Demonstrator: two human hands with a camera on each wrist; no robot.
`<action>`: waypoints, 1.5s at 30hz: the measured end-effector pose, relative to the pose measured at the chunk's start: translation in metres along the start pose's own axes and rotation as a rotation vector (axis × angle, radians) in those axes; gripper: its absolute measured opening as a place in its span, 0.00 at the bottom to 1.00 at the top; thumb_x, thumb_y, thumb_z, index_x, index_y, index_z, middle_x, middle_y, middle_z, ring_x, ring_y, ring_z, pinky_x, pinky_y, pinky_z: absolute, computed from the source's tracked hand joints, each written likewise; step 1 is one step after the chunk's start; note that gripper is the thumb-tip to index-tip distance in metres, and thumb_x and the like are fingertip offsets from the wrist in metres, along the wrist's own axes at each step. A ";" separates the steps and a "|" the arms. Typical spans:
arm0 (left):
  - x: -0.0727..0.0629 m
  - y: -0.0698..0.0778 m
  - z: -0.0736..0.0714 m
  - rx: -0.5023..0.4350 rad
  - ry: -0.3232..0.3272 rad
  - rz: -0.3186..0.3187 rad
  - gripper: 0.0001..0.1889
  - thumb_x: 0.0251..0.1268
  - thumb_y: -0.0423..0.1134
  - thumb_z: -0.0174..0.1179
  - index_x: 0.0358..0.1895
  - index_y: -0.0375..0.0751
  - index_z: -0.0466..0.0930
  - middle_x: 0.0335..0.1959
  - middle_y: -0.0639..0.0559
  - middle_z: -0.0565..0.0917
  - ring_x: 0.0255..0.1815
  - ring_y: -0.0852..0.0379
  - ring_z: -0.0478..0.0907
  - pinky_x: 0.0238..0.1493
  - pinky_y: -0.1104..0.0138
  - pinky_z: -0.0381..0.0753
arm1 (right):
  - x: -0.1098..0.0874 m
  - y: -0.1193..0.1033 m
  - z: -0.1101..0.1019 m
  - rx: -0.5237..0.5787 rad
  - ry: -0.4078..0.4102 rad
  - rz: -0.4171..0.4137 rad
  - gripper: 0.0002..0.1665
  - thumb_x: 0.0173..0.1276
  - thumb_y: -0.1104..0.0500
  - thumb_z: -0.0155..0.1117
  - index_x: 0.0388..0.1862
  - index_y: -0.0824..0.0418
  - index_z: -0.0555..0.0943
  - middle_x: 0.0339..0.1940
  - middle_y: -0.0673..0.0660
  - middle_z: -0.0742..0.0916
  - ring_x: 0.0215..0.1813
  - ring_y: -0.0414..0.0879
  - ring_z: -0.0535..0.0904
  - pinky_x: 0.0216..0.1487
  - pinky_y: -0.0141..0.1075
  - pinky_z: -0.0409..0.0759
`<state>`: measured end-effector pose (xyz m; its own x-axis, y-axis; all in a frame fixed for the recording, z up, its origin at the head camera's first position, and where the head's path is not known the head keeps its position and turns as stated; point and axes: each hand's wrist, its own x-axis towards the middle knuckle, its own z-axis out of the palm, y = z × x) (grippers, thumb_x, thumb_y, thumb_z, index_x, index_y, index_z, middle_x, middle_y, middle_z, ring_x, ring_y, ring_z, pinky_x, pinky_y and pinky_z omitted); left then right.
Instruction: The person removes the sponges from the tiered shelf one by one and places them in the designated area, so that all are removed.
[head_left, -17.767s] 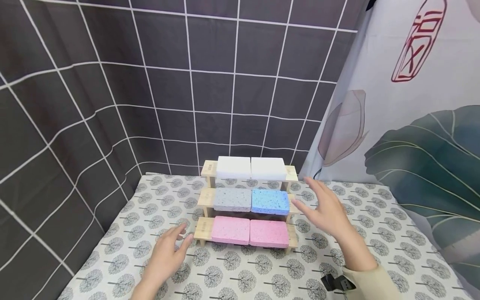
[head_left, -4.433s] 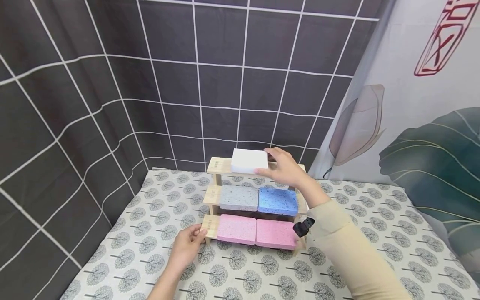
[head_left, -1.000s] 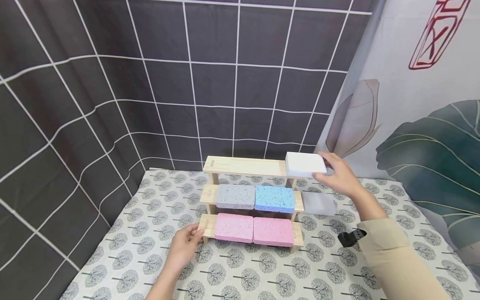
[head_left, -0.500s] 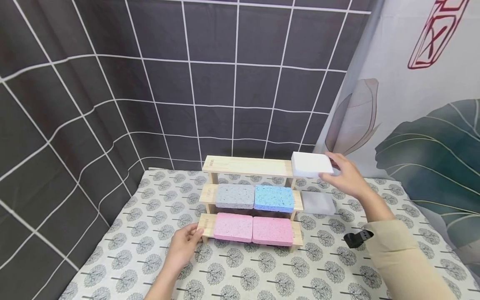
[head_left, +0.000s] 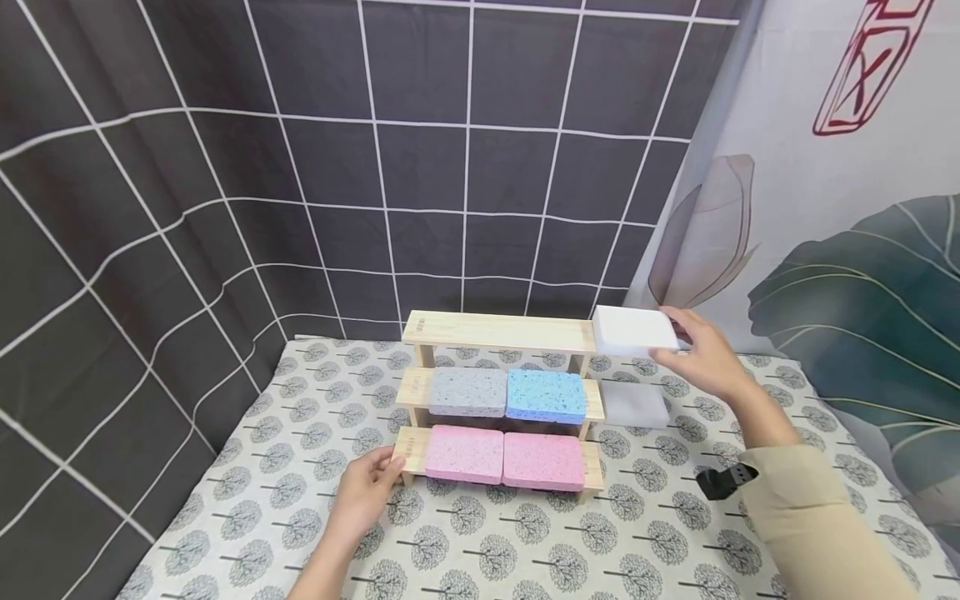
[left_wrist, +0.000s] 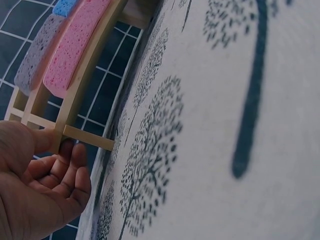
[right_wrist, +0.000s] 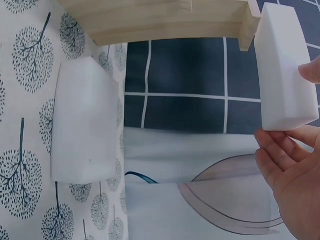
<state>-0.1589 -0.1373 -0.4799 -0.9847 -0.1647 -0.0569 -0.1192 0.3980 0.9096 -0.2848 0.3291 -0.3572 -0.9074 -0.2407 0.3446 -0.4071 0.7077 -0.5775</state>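
Two hands work at a three-tier wooden rack in the head view. The right hand grasps a white block by its right end, with the block raised just beyond the right end of the top board; whether block and board touch, I cannot tell. Below it, a second white block lies on the tree-printed cloth, just right of the middle tier. That tier bears a grey sponge and a blue sponge side by side; the lowest bears a pale pink sponge and a deeper pink sponge. The left hand grips the left end of the lowest board. A black object shows beside the beige sleeve, and a dark gridded curtain hangs behind. The left wrist view shows the thumb and curled fingers pinching the end of that board, near a leg that stands on the cloth. In the right wrist view, the thumb presses one face of the raised white block while the fingers meet its end; the second white block lies flat on the cloth, well apart.
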 end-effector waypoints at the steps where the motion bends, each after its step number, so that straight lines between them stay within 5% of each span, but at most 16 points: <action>1: 0.000 0.000 0.000 0.000 -0.001 -0.004 0.20 0.72 0.35 0.60 0.59 0.22 0.76 0.31 0.48 0.85 0.32 0.54 0.81 0.30 0.68 0.83 | -0.001 0.001 -0.001 -0.001 0.002 0.001 0.43 0.63 0.61 0.67 0.73 0.76 0.62 0.62 0.76 0.75 0.59 0.73 0.75 0.62 0.66 0.71; 3: 0.000 0.000 0.000 0.000 -0.004 -0.006 0.20 0.73 0.35 0.60 0.60 0.22 0.76 0.32 0.48 0.85 0.32 0.54 0.82 0.30 0.68 0.83 | -0.002 0.002 -0.002 0.000 0.002 0.007 0.43 0.63 0.61 0.67 0.74 0.76 0.62 0.62 0.75 0.75 0.59 0.72 0.75 0.62 0.66 0.71; 7: 0.000 0.000 0.000 0.003 -0.002 -0.010 0.20 0.73 0.36 0.60 0.60 0.23 0.76 0.33 0.48 0.86 0.34 0.55 0.82 0.32 0.68 0.84 | -0.006 0.007 -0.006 -0.007 -0.002 0.028 0.44 0.64 0.60 0.67 0.74 0.74 0.62 0.62 0.73 0.76 0.60 0.70 0.76 0.61 0.41 0.75; 11: 0.000 0.001 0.000 -0.003 0.000 -0.012 0.19 0.73 0.35 0.60 0.60 0.23 0.77 0.32 0.48 0.85 0.33 0.54 0.81 0.31 0.68 0.83 | -0.009 0.012 -0.008 -0.016 -0.002 0.031 0.43 0.65 0.59 0.67 0.74 0.74 0.62 0.62 0.73 0.76 0.59 0.69 0.76 0.54 0.25 0.69; 19: -0.001 0.000 0.000 0.004 0.001 -0.017 0.21 0.74 0.35 0.59 0.61 0.22 0.75 0.35 0.47 0.86 0.37 0.54 0.85 0.38 0.68 0.86 | -0.015 0.021 -0.013 -0.014 0.000 0.047 0.42 0.65 0.59 0.67 0.74 0.74 0.63 0.66 0.76 0.73 0.60 0.70 0.74 0.52 0.23 0.68; 29: 0.000 -0.001 0.000 -0.011 -0.004 -0.004 0.20 0.73 0.35 0.59 0.61 0.22 0.76 0.35 0.46 0.86 0.35 0.54 0.84 0.35 0.69 0.86 | -0.023 0.038 -0.013 0.003 -0.013 0.041 0.44 0.64 0.63 0.68 0.74 0.77 0.60 0.64 0.77 0.72 0.61 0.76 0.72 0.49 0.07 0.59; 35: 0.001 -0.001 -0.001 -0.011 -0.004 -0.007 0.20 0.74 0.35 0.59 0.61 0.22 0.75 0.36 0.45 0.86 0.37 0.53 0.85 0.37 0.68 0.86 | -0.027 0.045 -0.014 -0.004 -0.035 0.077 0.46 0.65 0.62 0.70 0.75 0.77 0.58 0.66 0.79 0.71 0.64 0.78 0.69 0.52 0.09 0.62; 39: 0.001 -0.001 0.000 -0.016 -0.005 -0.006 0.20 0.74 0.34 0.59 0.61 0.22 0.75 0.38 0.44 0.86 0.39 0.52 0.86 0.40 0.67 0.87 | -0.028 0.051 -0.015 -0.015 -0.040 0.092 0.48 0.64 0.62 0.71 0.75 0.77 0.58 0.67 0.80 0.70 0.64 0.79 0.69 0.60 0.19 0.71; 45: 0.001 0.000 -0.001 -0.014 -0.009 -0.008 0.21 0.73 0.34 0.59 0.61 0.21 0.74 0.36 0.45 0.86 0.36 0.53 0.85 0.36 0.68 0.86 | -0.033 0.063 -0.015 -0.018 -0.046 0.100 0.49 0.63 0.64 0.72 0.74 0.80 0.58 0.66 0.81 0.70 0.63 0.79 0.70 0.57 0.18 0.72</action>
<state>-0.1595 -0.1385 -0.4796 -0.9849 -0.1593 -0.0676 -0.1249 0.3843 0.9147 -0.2790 0.3914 -0.3938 -0.9475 -0.1980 0.2512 -0.3124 0.7415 -0.5939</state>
